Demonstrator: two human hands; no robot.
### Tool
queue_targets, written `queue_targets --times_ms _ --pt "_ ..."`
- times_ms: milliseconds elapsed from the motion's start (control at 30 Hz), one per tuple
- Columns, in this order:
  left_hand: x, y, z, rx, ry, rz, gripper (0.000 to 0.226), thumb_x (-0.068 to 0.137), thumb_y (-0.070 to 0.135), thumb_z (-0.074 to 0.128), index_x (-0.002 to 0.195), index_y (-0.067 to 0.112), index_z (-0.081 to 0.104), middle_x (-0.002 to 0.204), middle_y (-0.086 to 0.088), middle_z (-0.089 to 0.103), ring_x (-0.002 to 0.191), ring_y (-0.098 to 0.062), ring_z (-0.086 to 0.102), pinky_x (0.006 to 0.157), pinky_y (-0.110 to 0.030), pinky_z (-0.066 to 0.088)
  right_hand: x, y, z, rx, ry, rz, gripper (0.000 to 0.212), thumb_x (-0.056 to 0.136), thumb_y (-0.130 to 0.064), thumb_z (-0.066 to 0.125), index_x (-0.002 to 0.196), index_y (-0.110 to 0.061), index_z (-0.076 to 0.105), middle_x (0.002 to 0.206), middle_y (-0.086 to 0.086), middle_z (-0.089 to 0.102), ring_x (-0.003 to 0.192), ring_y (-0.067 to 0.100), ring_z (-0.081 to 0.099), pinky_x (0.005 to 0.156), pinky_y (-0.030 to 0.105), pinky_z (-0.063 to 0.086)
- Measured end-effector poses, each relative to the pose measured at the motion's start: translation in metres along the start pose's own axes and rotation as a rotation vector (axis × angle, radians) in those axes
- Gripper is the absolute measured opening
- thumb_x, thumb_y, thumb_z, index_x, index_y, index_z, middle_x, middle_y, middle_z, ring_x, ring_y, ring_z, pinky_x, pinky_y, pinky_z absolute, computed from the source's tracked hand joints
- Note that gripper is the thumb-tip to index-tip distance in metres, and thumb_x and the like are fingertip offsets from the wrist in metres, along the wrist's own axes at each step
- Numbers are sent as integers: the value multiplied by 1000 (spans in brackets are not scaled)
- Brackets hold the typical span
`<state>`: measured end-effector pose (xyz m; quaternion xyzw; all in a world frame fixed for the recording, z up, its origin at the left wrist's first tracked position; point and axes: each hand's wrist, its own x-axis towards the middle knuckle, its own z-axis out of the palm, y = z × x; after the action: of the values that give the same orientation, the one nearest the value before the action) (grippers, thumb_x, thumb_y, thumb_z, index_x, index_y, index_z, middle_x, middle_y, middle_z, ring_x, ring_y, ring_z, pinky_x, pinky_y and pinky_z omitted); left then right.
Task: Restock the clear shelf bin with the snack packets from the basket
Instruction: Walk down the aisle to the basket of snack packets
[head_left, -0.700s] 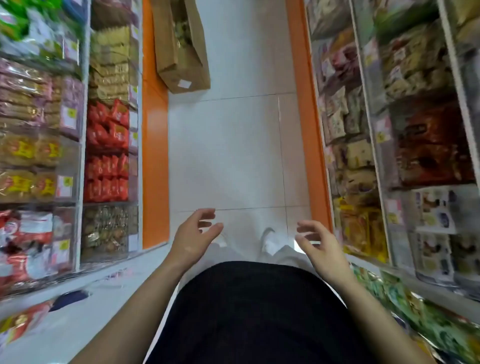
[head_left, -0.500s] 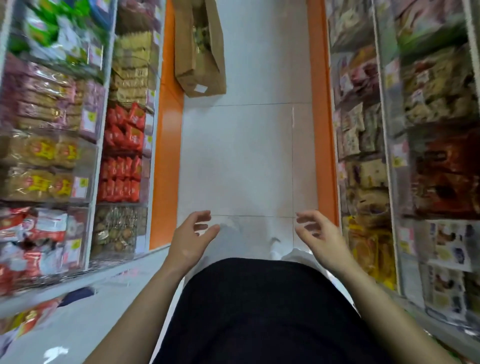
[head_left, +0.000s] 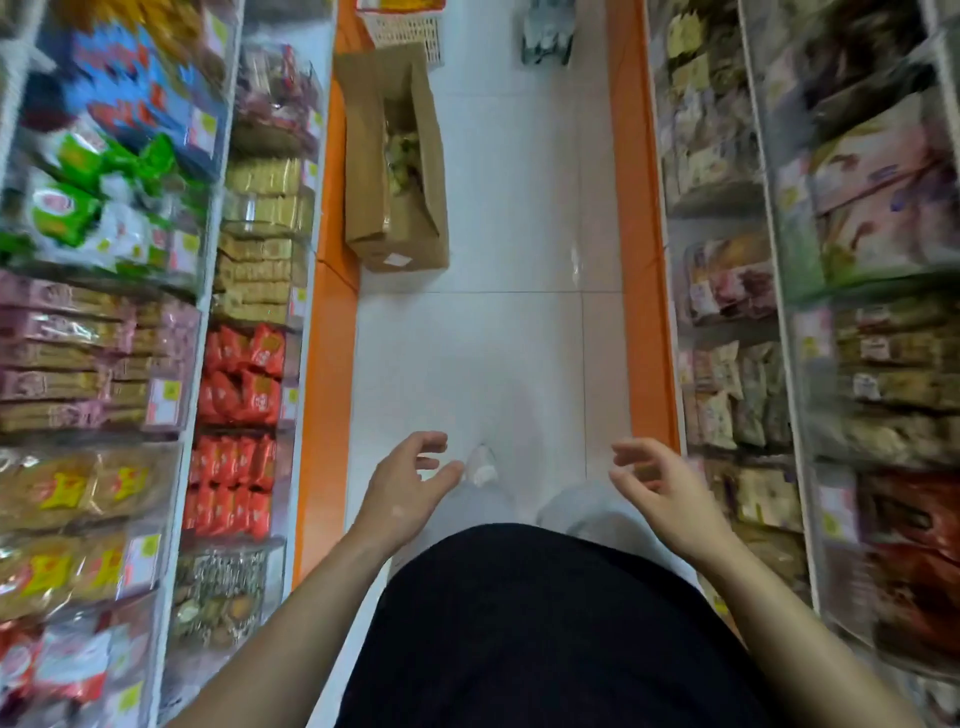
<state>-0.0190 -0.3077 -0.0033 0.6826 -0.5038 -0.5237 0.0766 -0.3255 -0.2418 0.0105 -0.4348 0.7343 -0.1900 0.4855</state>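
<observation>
I stand in a narrow shop aisle and look down it. My left hand (head_left: 408, 483) and my right hand (head_left: 660, 486) hang in front of my waist with loosely curled fingers and hold nothing. A white lattice basket (head_left: 408, 34) with orange and yellow packets sits on the floor at the far end, partly cut off by the top edge. Clear shelf bins (head_left: 244, 384) full of red, yellow and beige snack packets line the left side. More clear bins (head_left: 737, 395) line the right side.
An open brown cardboard box (head_left: 395, 156) with packets inside stands on the white tile floor against the left orange plinth (head_left: 319, 415). A grey object (head_left: 545, 36) lies on the floor at the far right. The tiled strip between the shelves runs ahead.
The view has tilted up and forward along the aisle, so the basket and grey object have come into sight. Both hands keep the same loose pose.
</observation>
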Motion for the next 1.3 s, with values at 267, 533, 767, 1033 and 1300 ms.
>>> queue_targets --times_ms 267,533,767,1033,1300 --pt "155 150 3 70 -87 86 33 92 42 69 123 34 60 119 22 62 106 1 61 83 -20 47 119 -20 -86 33 96 104 20 91 -23 69 110 -29 64 106 -11 68 88 3 64 76 23 50" --pt "259 260 -11 43 1 -14 35 92 40 70 125 34 61 124 22 62 108 2 60 84 -20 47 296 -97 -178 22 -31 16 26 91 -27 68 116 -28 63 106 -13 66 90 3 63 78 25 52" --pt "345 304 -73 -36 122 -132 34 93 34 71 125 30 61 122 16 63 110 -7 63 80 -16 45 457 -223 -204 39 -116 -97 18 91 -35 67 109 -39 63 101 -21 67 87 -1 63 76 20 49" --pt "517 413 -141 -16 25 -90 34 92 43 70 124 35 60 120 16 64 110 -4 62 83 -22 45 585 -303 -240 -5 -84 24 21 93 -34 65 113 -30 64 104 -16 66 87 5 64 80 30 55" --pt "685 581 -151 3 -80 54 37 92 38 72 124 35 56 124 15 62 111 -6 62 94 -29 51 702 -326 -322 76 60 163 17 92 -19 70 109 -20 68 105 -10 68 89 6 63 79 23 49"
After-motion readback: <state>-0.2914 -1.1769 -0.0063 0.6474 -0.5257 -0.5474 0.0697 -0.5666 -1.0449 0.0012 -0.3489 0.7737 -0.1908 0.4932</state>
